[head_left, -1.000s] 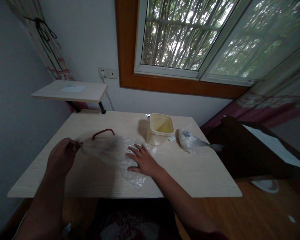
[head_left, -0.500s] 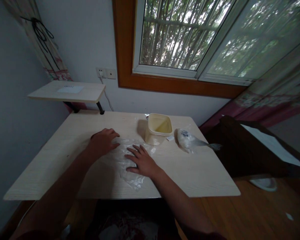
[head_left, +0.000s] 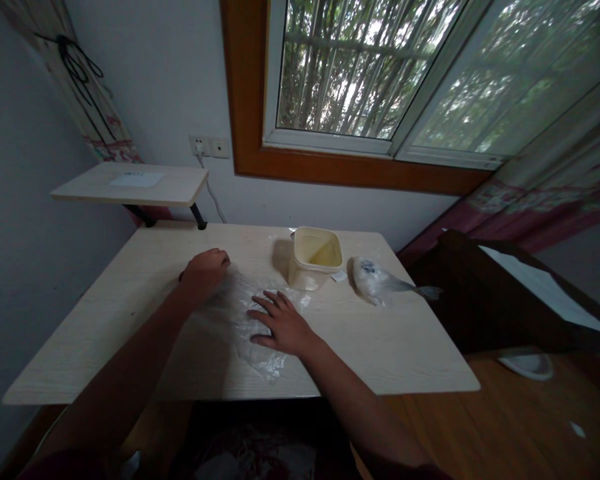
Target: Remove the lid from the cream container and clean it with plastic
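A thin, clear plastic bag (head_left: 260,357) lies crumpled on the pale wooden table (head_left: 380,353). My right hand (head_left: 283,325) rests on it with the fingers spread. At its far left edge my left hand (head_left: 207,268) is closed, fingers curled down, and the film stretches towards that hand. The fingertips themselves are hidden behind the knuckles. Beyond my right hand stands an open, cream-coloured plastic tub (head_left: 310,270). To the right of the tub lies a bundled clear plastic bag (head_left: 375,280) with a twisted tail reaching the table's right edge.
A small raised shelf (head_left: 175,190) with a paper slip stands at the table's back left. Behind it, a cable hangs from the wall socket (head_left: 200,147). Dark furniture (head_left: 460,287) is beyond the right edge, and a window fills the wall behind.
My left hand has shifted slightly left and away from me, its fingers curling from spread to closed, pulling the film a little. My right hand stays put.
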`<state>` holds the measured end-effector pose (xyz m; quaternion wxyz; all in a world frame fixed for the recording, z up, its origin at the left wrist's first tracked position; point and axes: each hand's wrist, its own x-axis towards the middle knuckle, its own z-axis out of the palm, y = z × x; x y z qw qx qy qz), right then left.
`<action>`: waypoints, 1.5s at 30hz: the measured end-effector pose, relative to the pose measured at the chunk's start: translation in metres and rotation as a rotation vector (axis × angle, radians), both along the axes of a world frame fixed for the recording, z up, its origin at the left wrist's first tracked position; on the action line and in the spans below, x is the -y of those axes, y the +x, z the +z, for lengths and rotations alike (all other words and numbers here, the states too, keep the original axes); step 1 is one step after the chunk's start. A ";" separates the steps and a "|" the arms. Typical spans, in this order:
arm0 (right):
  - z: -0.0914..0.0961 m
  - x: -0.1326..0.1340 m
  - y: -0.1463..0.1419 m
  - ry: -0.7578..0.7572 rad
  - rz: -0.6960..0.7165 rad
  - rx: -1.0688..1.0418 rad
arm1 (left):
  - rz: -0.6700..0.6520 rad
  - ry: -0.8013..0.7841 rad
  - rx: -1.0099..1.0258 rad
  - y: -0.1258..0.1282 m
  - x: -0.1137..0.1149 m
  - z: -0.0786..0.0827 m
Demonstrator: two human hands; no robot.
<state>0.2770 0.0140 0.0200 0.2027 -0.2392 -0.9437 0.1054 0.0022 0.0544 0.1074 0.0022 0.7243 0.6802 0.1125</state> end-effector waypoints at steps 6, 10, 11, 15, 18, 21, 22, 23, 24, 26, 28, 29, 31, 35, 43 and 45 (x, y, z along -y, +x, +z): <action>0.000 0.000 0.000 -0.008 0.001 -0.013 | 0.193 0.145 0.570 -0.028 -0.003 0.016; -0.001 0.000 0.000 -0.002 0.010 -0.027 | 0.289 0.099 1.005 -0.029 0.005 0.022; -0.001 -0.001 0.000 -0.003 0.013 -0.030 | 0.283 0.078 1.098 -0.028 0.007 0.023; 0.004 -0.003 -0.001 -0.044 -0.006 -0.088 | 0.182 -0.015 1.241 -0.021 0.017 0.026; 0.014 -0.005 -0.007 -0.132 -0.080 -0.246 | 0.049 -0.063 1.206 -0.019 0.025 0.028; 0.025 -0.009 -0.021 -0.285 -0.181 -0.490 | -0.099 -0.102 1.155 -0.019 0.033 0.032; 0.028 -0.011 -0.027 -0.349 -0.212 -0.560 | -0.150 -0.118 1.130 -0.019 0.036 0.034; 0.030 -0.013 -0.035 -0.409 -0.233 -0.612 | -0.205 -0.132 1.099 -0.019 0.039 0.036; 0.031 -0.016 -0.042 -0.466 -0.242 -0.634 | -0.265 -0.146 1.061 -0.019 0.042 0.039; 0.030 -0.020 -0.055 -0.539 -0.240 -0.617 | -0.406 -0.197 0.969 -0.020 0.048 0.045; 0.027 -0.022 -0.063 -0.524 -0.223 -0.559 | -0.548 -0.319 0.887 -0.021 0.054 0.051; 0.024 -0.023 -0.066 -0.497 -0.208 -0.538 | -0.599 -0.407 0.859 -0.023 0.057 0.053; 0.017 -0.023 -0.066 -0.447 -0.167 -0.540 | -0.627 -0.566 0.835 -0.028 0.061 0.054; 0.006 -0.021 -0.059 -0.409 -0.135 -0.607 | -0.446 -0.473 0.832 -0.039 0.061 0.051; -0.002 -0.019 -0.058 -0.354 -0.132 -0.649 | -0.476 -0.224 0.438 -0.012 0.041 0.037; -0.003 -0.018 -0.059 -0.346 -0.112 -0.652 | -0.508 -0.294 0.358 -0.002 0.039 0.031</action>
